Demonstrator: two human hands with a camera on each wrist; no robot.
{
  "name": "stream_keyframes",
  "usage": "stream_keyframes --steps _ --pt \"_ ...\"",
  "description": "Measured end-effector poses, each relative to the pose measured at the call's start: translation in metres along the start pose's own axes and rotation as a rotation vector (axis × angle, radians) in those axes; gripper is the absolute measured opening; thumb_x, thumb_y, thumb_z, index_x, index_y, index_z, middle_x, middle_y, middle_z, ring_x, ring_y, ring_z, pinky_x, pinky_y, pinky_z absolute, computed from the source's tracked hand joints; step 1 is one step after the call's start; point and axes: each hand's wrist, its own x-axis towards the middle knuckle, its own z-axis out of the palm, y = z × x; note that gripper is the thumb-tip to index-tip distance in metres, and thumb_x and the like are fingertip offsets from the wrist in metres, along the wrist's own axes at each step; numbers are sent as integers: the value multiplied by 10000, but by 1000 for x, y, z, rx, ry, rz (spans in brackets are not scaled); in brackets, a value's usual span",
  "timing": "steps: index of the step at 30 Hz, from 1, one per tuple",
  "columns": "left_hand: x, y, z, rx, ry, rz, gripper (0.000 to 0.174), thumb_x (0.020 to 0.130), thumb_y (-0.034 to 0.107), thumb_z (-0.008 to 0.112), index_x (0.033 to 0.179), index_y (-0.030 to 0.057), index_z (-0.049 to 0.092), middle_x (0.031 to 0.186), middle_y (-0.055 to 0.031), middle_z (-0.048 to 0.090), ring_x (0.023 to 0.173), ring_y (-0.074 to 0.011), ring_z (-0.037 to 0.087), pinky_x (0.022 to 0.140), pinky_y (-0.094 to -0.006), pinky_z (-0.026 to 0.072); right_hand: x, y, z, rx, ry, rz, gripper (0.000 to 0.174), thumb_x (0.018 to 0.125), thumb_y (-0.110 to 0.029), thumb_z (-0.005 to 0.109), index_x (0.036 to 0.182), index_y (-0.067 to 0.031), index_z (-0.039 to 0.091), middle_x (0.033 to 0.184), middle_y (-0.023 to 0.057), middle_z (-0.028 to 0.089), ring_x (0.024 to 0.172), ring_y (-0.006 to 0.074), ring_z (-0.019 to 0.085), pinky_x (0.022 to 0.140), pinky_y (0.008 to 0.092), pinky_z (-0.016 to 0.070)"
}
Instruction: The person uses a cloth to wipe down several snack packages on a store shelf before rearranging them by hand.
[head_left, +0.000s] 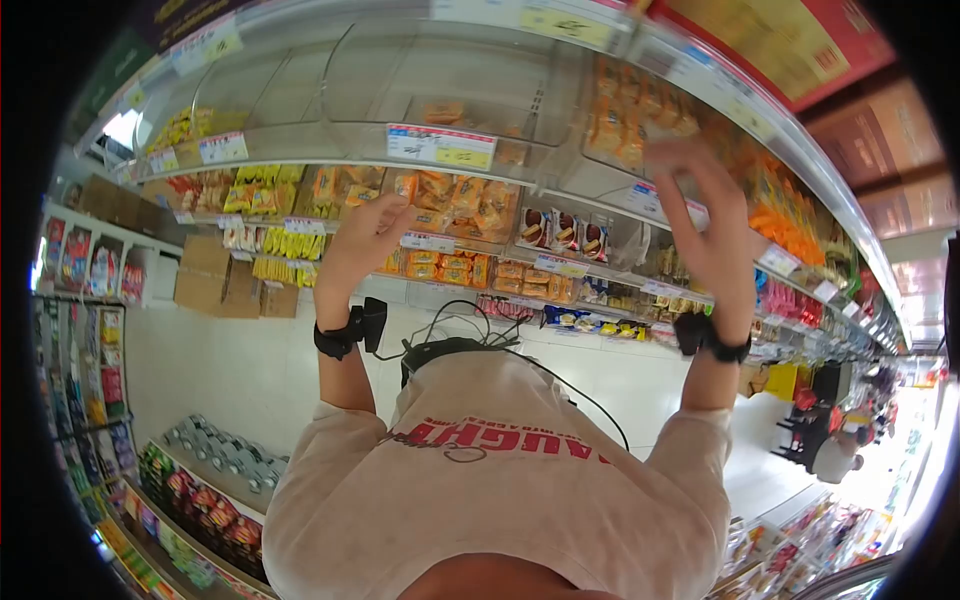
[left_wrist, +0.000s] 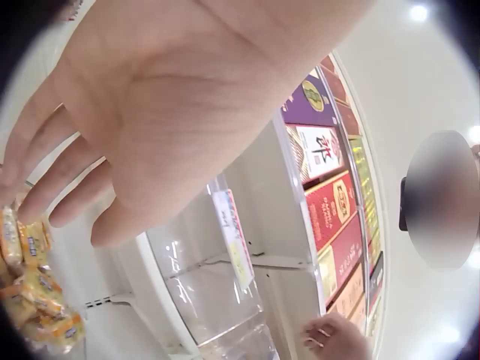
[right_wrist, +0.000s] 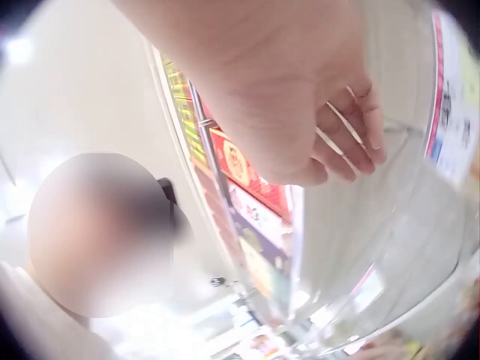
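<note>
Both hands are raised before a shop shelf. My left hand (head_left: pixel 365 235) (left_wrist: pixel 150 112) is open with straight fingers and holds nothing; it hovers in front of the orange snack packs (head_left: pixel 460 200) (left_wrist: pixel 34 292). My right hand (head_left: pixel 705 210) (right_wrist: pixel 300 97) is higher, its fingers loosely bent and empty, close to the clear plastic bin (head_left: pixel 420 80) (right_wrist: pixel 375 247) on the top shelf. More orange packs (head_left: pixel 625 115) lie just left of that hand. A price tag (head_left: pixel 440 147) (left_wrist: pixel 234 240) hangs on the bin's front edge.
Packs with a chocolate picture (head_left: pixel 565 230) stand on the shelf between my hands. Red boxes (left_wrist: pixel 330 202) (right_wrist: pixel 240 165) line the shelf top. Cardboard boxes (head_left: pixel 215 275) sit on the white floor (head_left: pixel 250 360) at left. A low rack of bottles (head_left: pixel 225 450) is behind me.
</note>
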Motion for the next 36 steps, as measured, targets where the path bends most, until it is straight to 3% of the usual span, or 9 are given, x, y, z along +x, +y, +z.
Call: stream_keyframes --steps 5,7,11,14,16,20,25,31,36 --pt "-1 -45 1 -109 114 -43 311 992 215 640 1133 -60 675 1007 -172 749 951 -241 723 842 -334 547 -31 -59 78 696 -582 23 125 938 -76 655 1043 -22 696 961 153 730 849 318 704 754 400 550" --pt "1 -70 14 -185 160 -30 294 988 195 634 1124 -61 680 1009 -177 748 950 -242 724 830 -338 549 -31 -53 134 407 -715 37 137 939 -124 667 1036 -31 697 922 167 724 837 318 703 741 409 547" --pt "1 -106 35 -235 227 -28 255 980 140 599 1111 -62 683 981 -129 751 939 -199 724 825 -310 545 -22 13 245 263 -441 321 395 940 -168 687 1317 -66 627 956 195 716 826 338 703 760 423 559" --pt "1 -125 46 -242 232 -68 267 958 135 608 1111 -69 686 960 -145 751 916 -208 727 808 -316 550 -16 49 294 -3 -320 240 573 915 -154 697 1460 -155 521 1107 218 688 906 351 710 795 458 570" --pt "0 -123 49 -266 205 -106 289 933 141 633 1123 -68 694 944 -159 749 884 -223 728 786 -331 554 -12 57 310 -136 -439 240 649 903 -157 708 1505 -220 472 1185 222 658 960 361 702 820 471 574" --pt "-7 -126 55 -304 233 -73 280 951 146 620 1100 -80 692 928 -147 752 857 -209 727 778 -315 552 -16 61 335 -325 -423 223 669 893 -155 721 1506 -290 490 1167 187 649 993 358 692 828 467 580" --pt "-4 -122 50 -407 154 -220 310 1011 228 613 1056 -64 709 934 -145 756 902 -201 738 781 -273 560 -18 54 317 -142 -363 215 555 904 -107 696 1432 -241 592 1095 161 653 948 349 696 798 454 581" --pt "-9 -74 42 -966 -41 -352 477 1014 339 662 1216 -90 613 1045 -138 721 830 -149 704 783 -266 583 -22 8 254 381 -423 121 532 921 -35 680 1425 -188 604 1075 148 673 897 332 666 775 401 561" --pt "-10 -91 57 -992 74 -398 603 952 339 746 1351 -67 546 1144 -96 690 956 -153 696 826 -299 588 -29 -6 263 533 -382 49 533 918 3 681 1433 -101 590 1167 183 689 949 286 667 824 385 551"
